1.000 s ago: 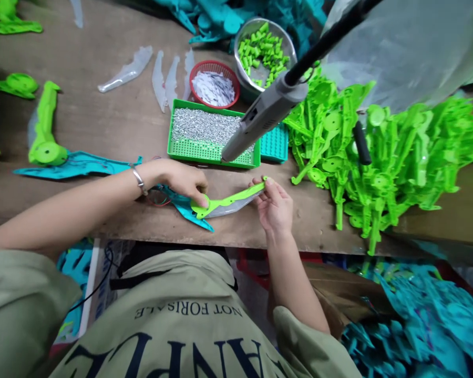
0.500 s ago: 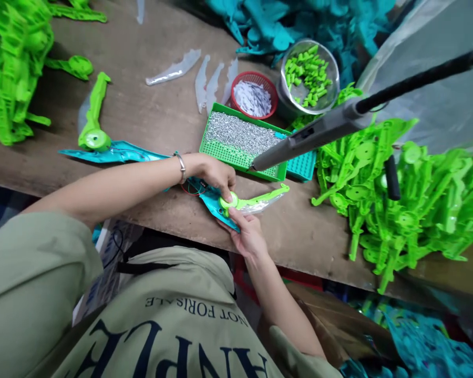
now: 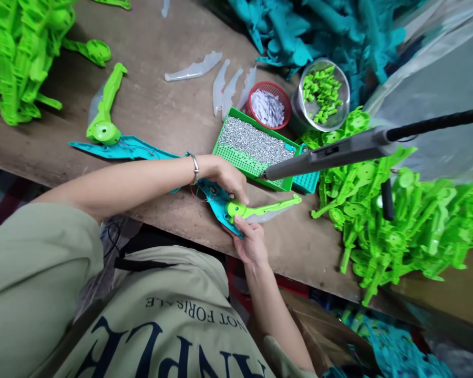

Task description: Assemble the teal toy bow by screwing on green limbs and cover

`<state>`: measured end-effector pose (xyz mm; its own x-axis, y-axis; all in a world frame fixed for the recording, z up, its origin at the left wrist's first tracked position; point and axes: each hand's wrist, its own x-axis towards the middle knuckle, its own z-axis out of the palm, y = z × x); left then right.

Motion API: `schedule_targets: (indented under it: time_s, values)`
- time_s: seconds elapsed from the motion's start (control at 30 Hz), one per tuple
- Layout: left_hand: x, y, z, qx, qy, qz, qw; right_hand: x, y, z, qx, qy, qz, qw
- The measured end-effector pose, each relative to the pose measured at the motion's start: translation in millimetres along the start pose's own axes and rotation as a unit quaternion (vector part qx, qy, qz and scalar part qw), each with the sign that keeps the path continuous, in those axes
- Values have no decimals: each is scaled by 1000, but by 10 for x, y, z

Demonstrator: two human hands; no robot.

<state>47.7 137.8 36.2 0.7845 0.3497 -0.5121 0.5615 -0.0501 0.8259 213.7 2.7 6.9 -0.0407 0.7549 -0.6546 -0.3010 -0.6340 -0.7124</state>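
My right hand (image 3: 252, 244) grips the near end of a teal plastic toy shell (image 3: 217, 207), thumb on top against a lime-green hinged arm (image 3: 267, 207) and fingers underneath. The arm's round hub sits on that shell, and a clear plastic blade (image 3: 274, 214) runs along its edge. Above the hub, my left hand (image 3: 230, 178) is closed, fingers curled down; its fingertips meet the green arm beside the hub. What is between them, if anything, is hidden. Thin wires show in the shell near my left wrist. Further left, a similar green arm (image 3: 107, 107) joins a teal shell section (image 3: 132, 147).
An electric screwdriver (image 3: 327, 152) hangs over a green tray of small screws (image 3: 256, 140). Behind stand a red basket of white pieces (image 3: 268, 105) and a metal bowl of green bits (image 3: 323, 94). Green parts (image 3: 410, 220) pile up right, teal shells (image 3: 311, 31) at the back.
My left hand has lifted its finger off the top of the hub and shifted to the arm beside it. My right hand keeps its grip. The whole view has shifted slightly.
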Motion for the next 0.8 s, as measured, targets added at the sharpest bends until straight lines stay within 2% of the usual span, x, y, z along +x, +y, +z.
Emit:
schedule_targets:
  time_s: [0.2, 0.33, 0.5, 0.57, 0.67, 0.73, 0.8]
  values:
    - [-17, -58, 7, 59, 19, 29, 998, -11, 40, 54, -10, -6, 0, 1000]
    - [-45, -149, -8, 71, 12, 29, 997, 8, 36, 78, -24, -26, 15, 999]
    - [-77, -226, -67, 60, 14, 27, 998, 41, -130, -127, -149, -91, 87, 981]
    - [-89, -222, -83, 79, 28, 26, 996, 38, -250, -230, -224, -72, 33, 971]
    - [-146, -186, -52, 127, 65, 24, 989, 47, -486, -312, -279, 17, -137, 950]
    - [-227, -152, 41, 183, 115, 27, 976, 77, -659, -296, -257, 79, -257, 928]
    - [-334, -125, 213, 254, 194, 31, 947, 136, -813, -223, -218, 101, -351, 905]
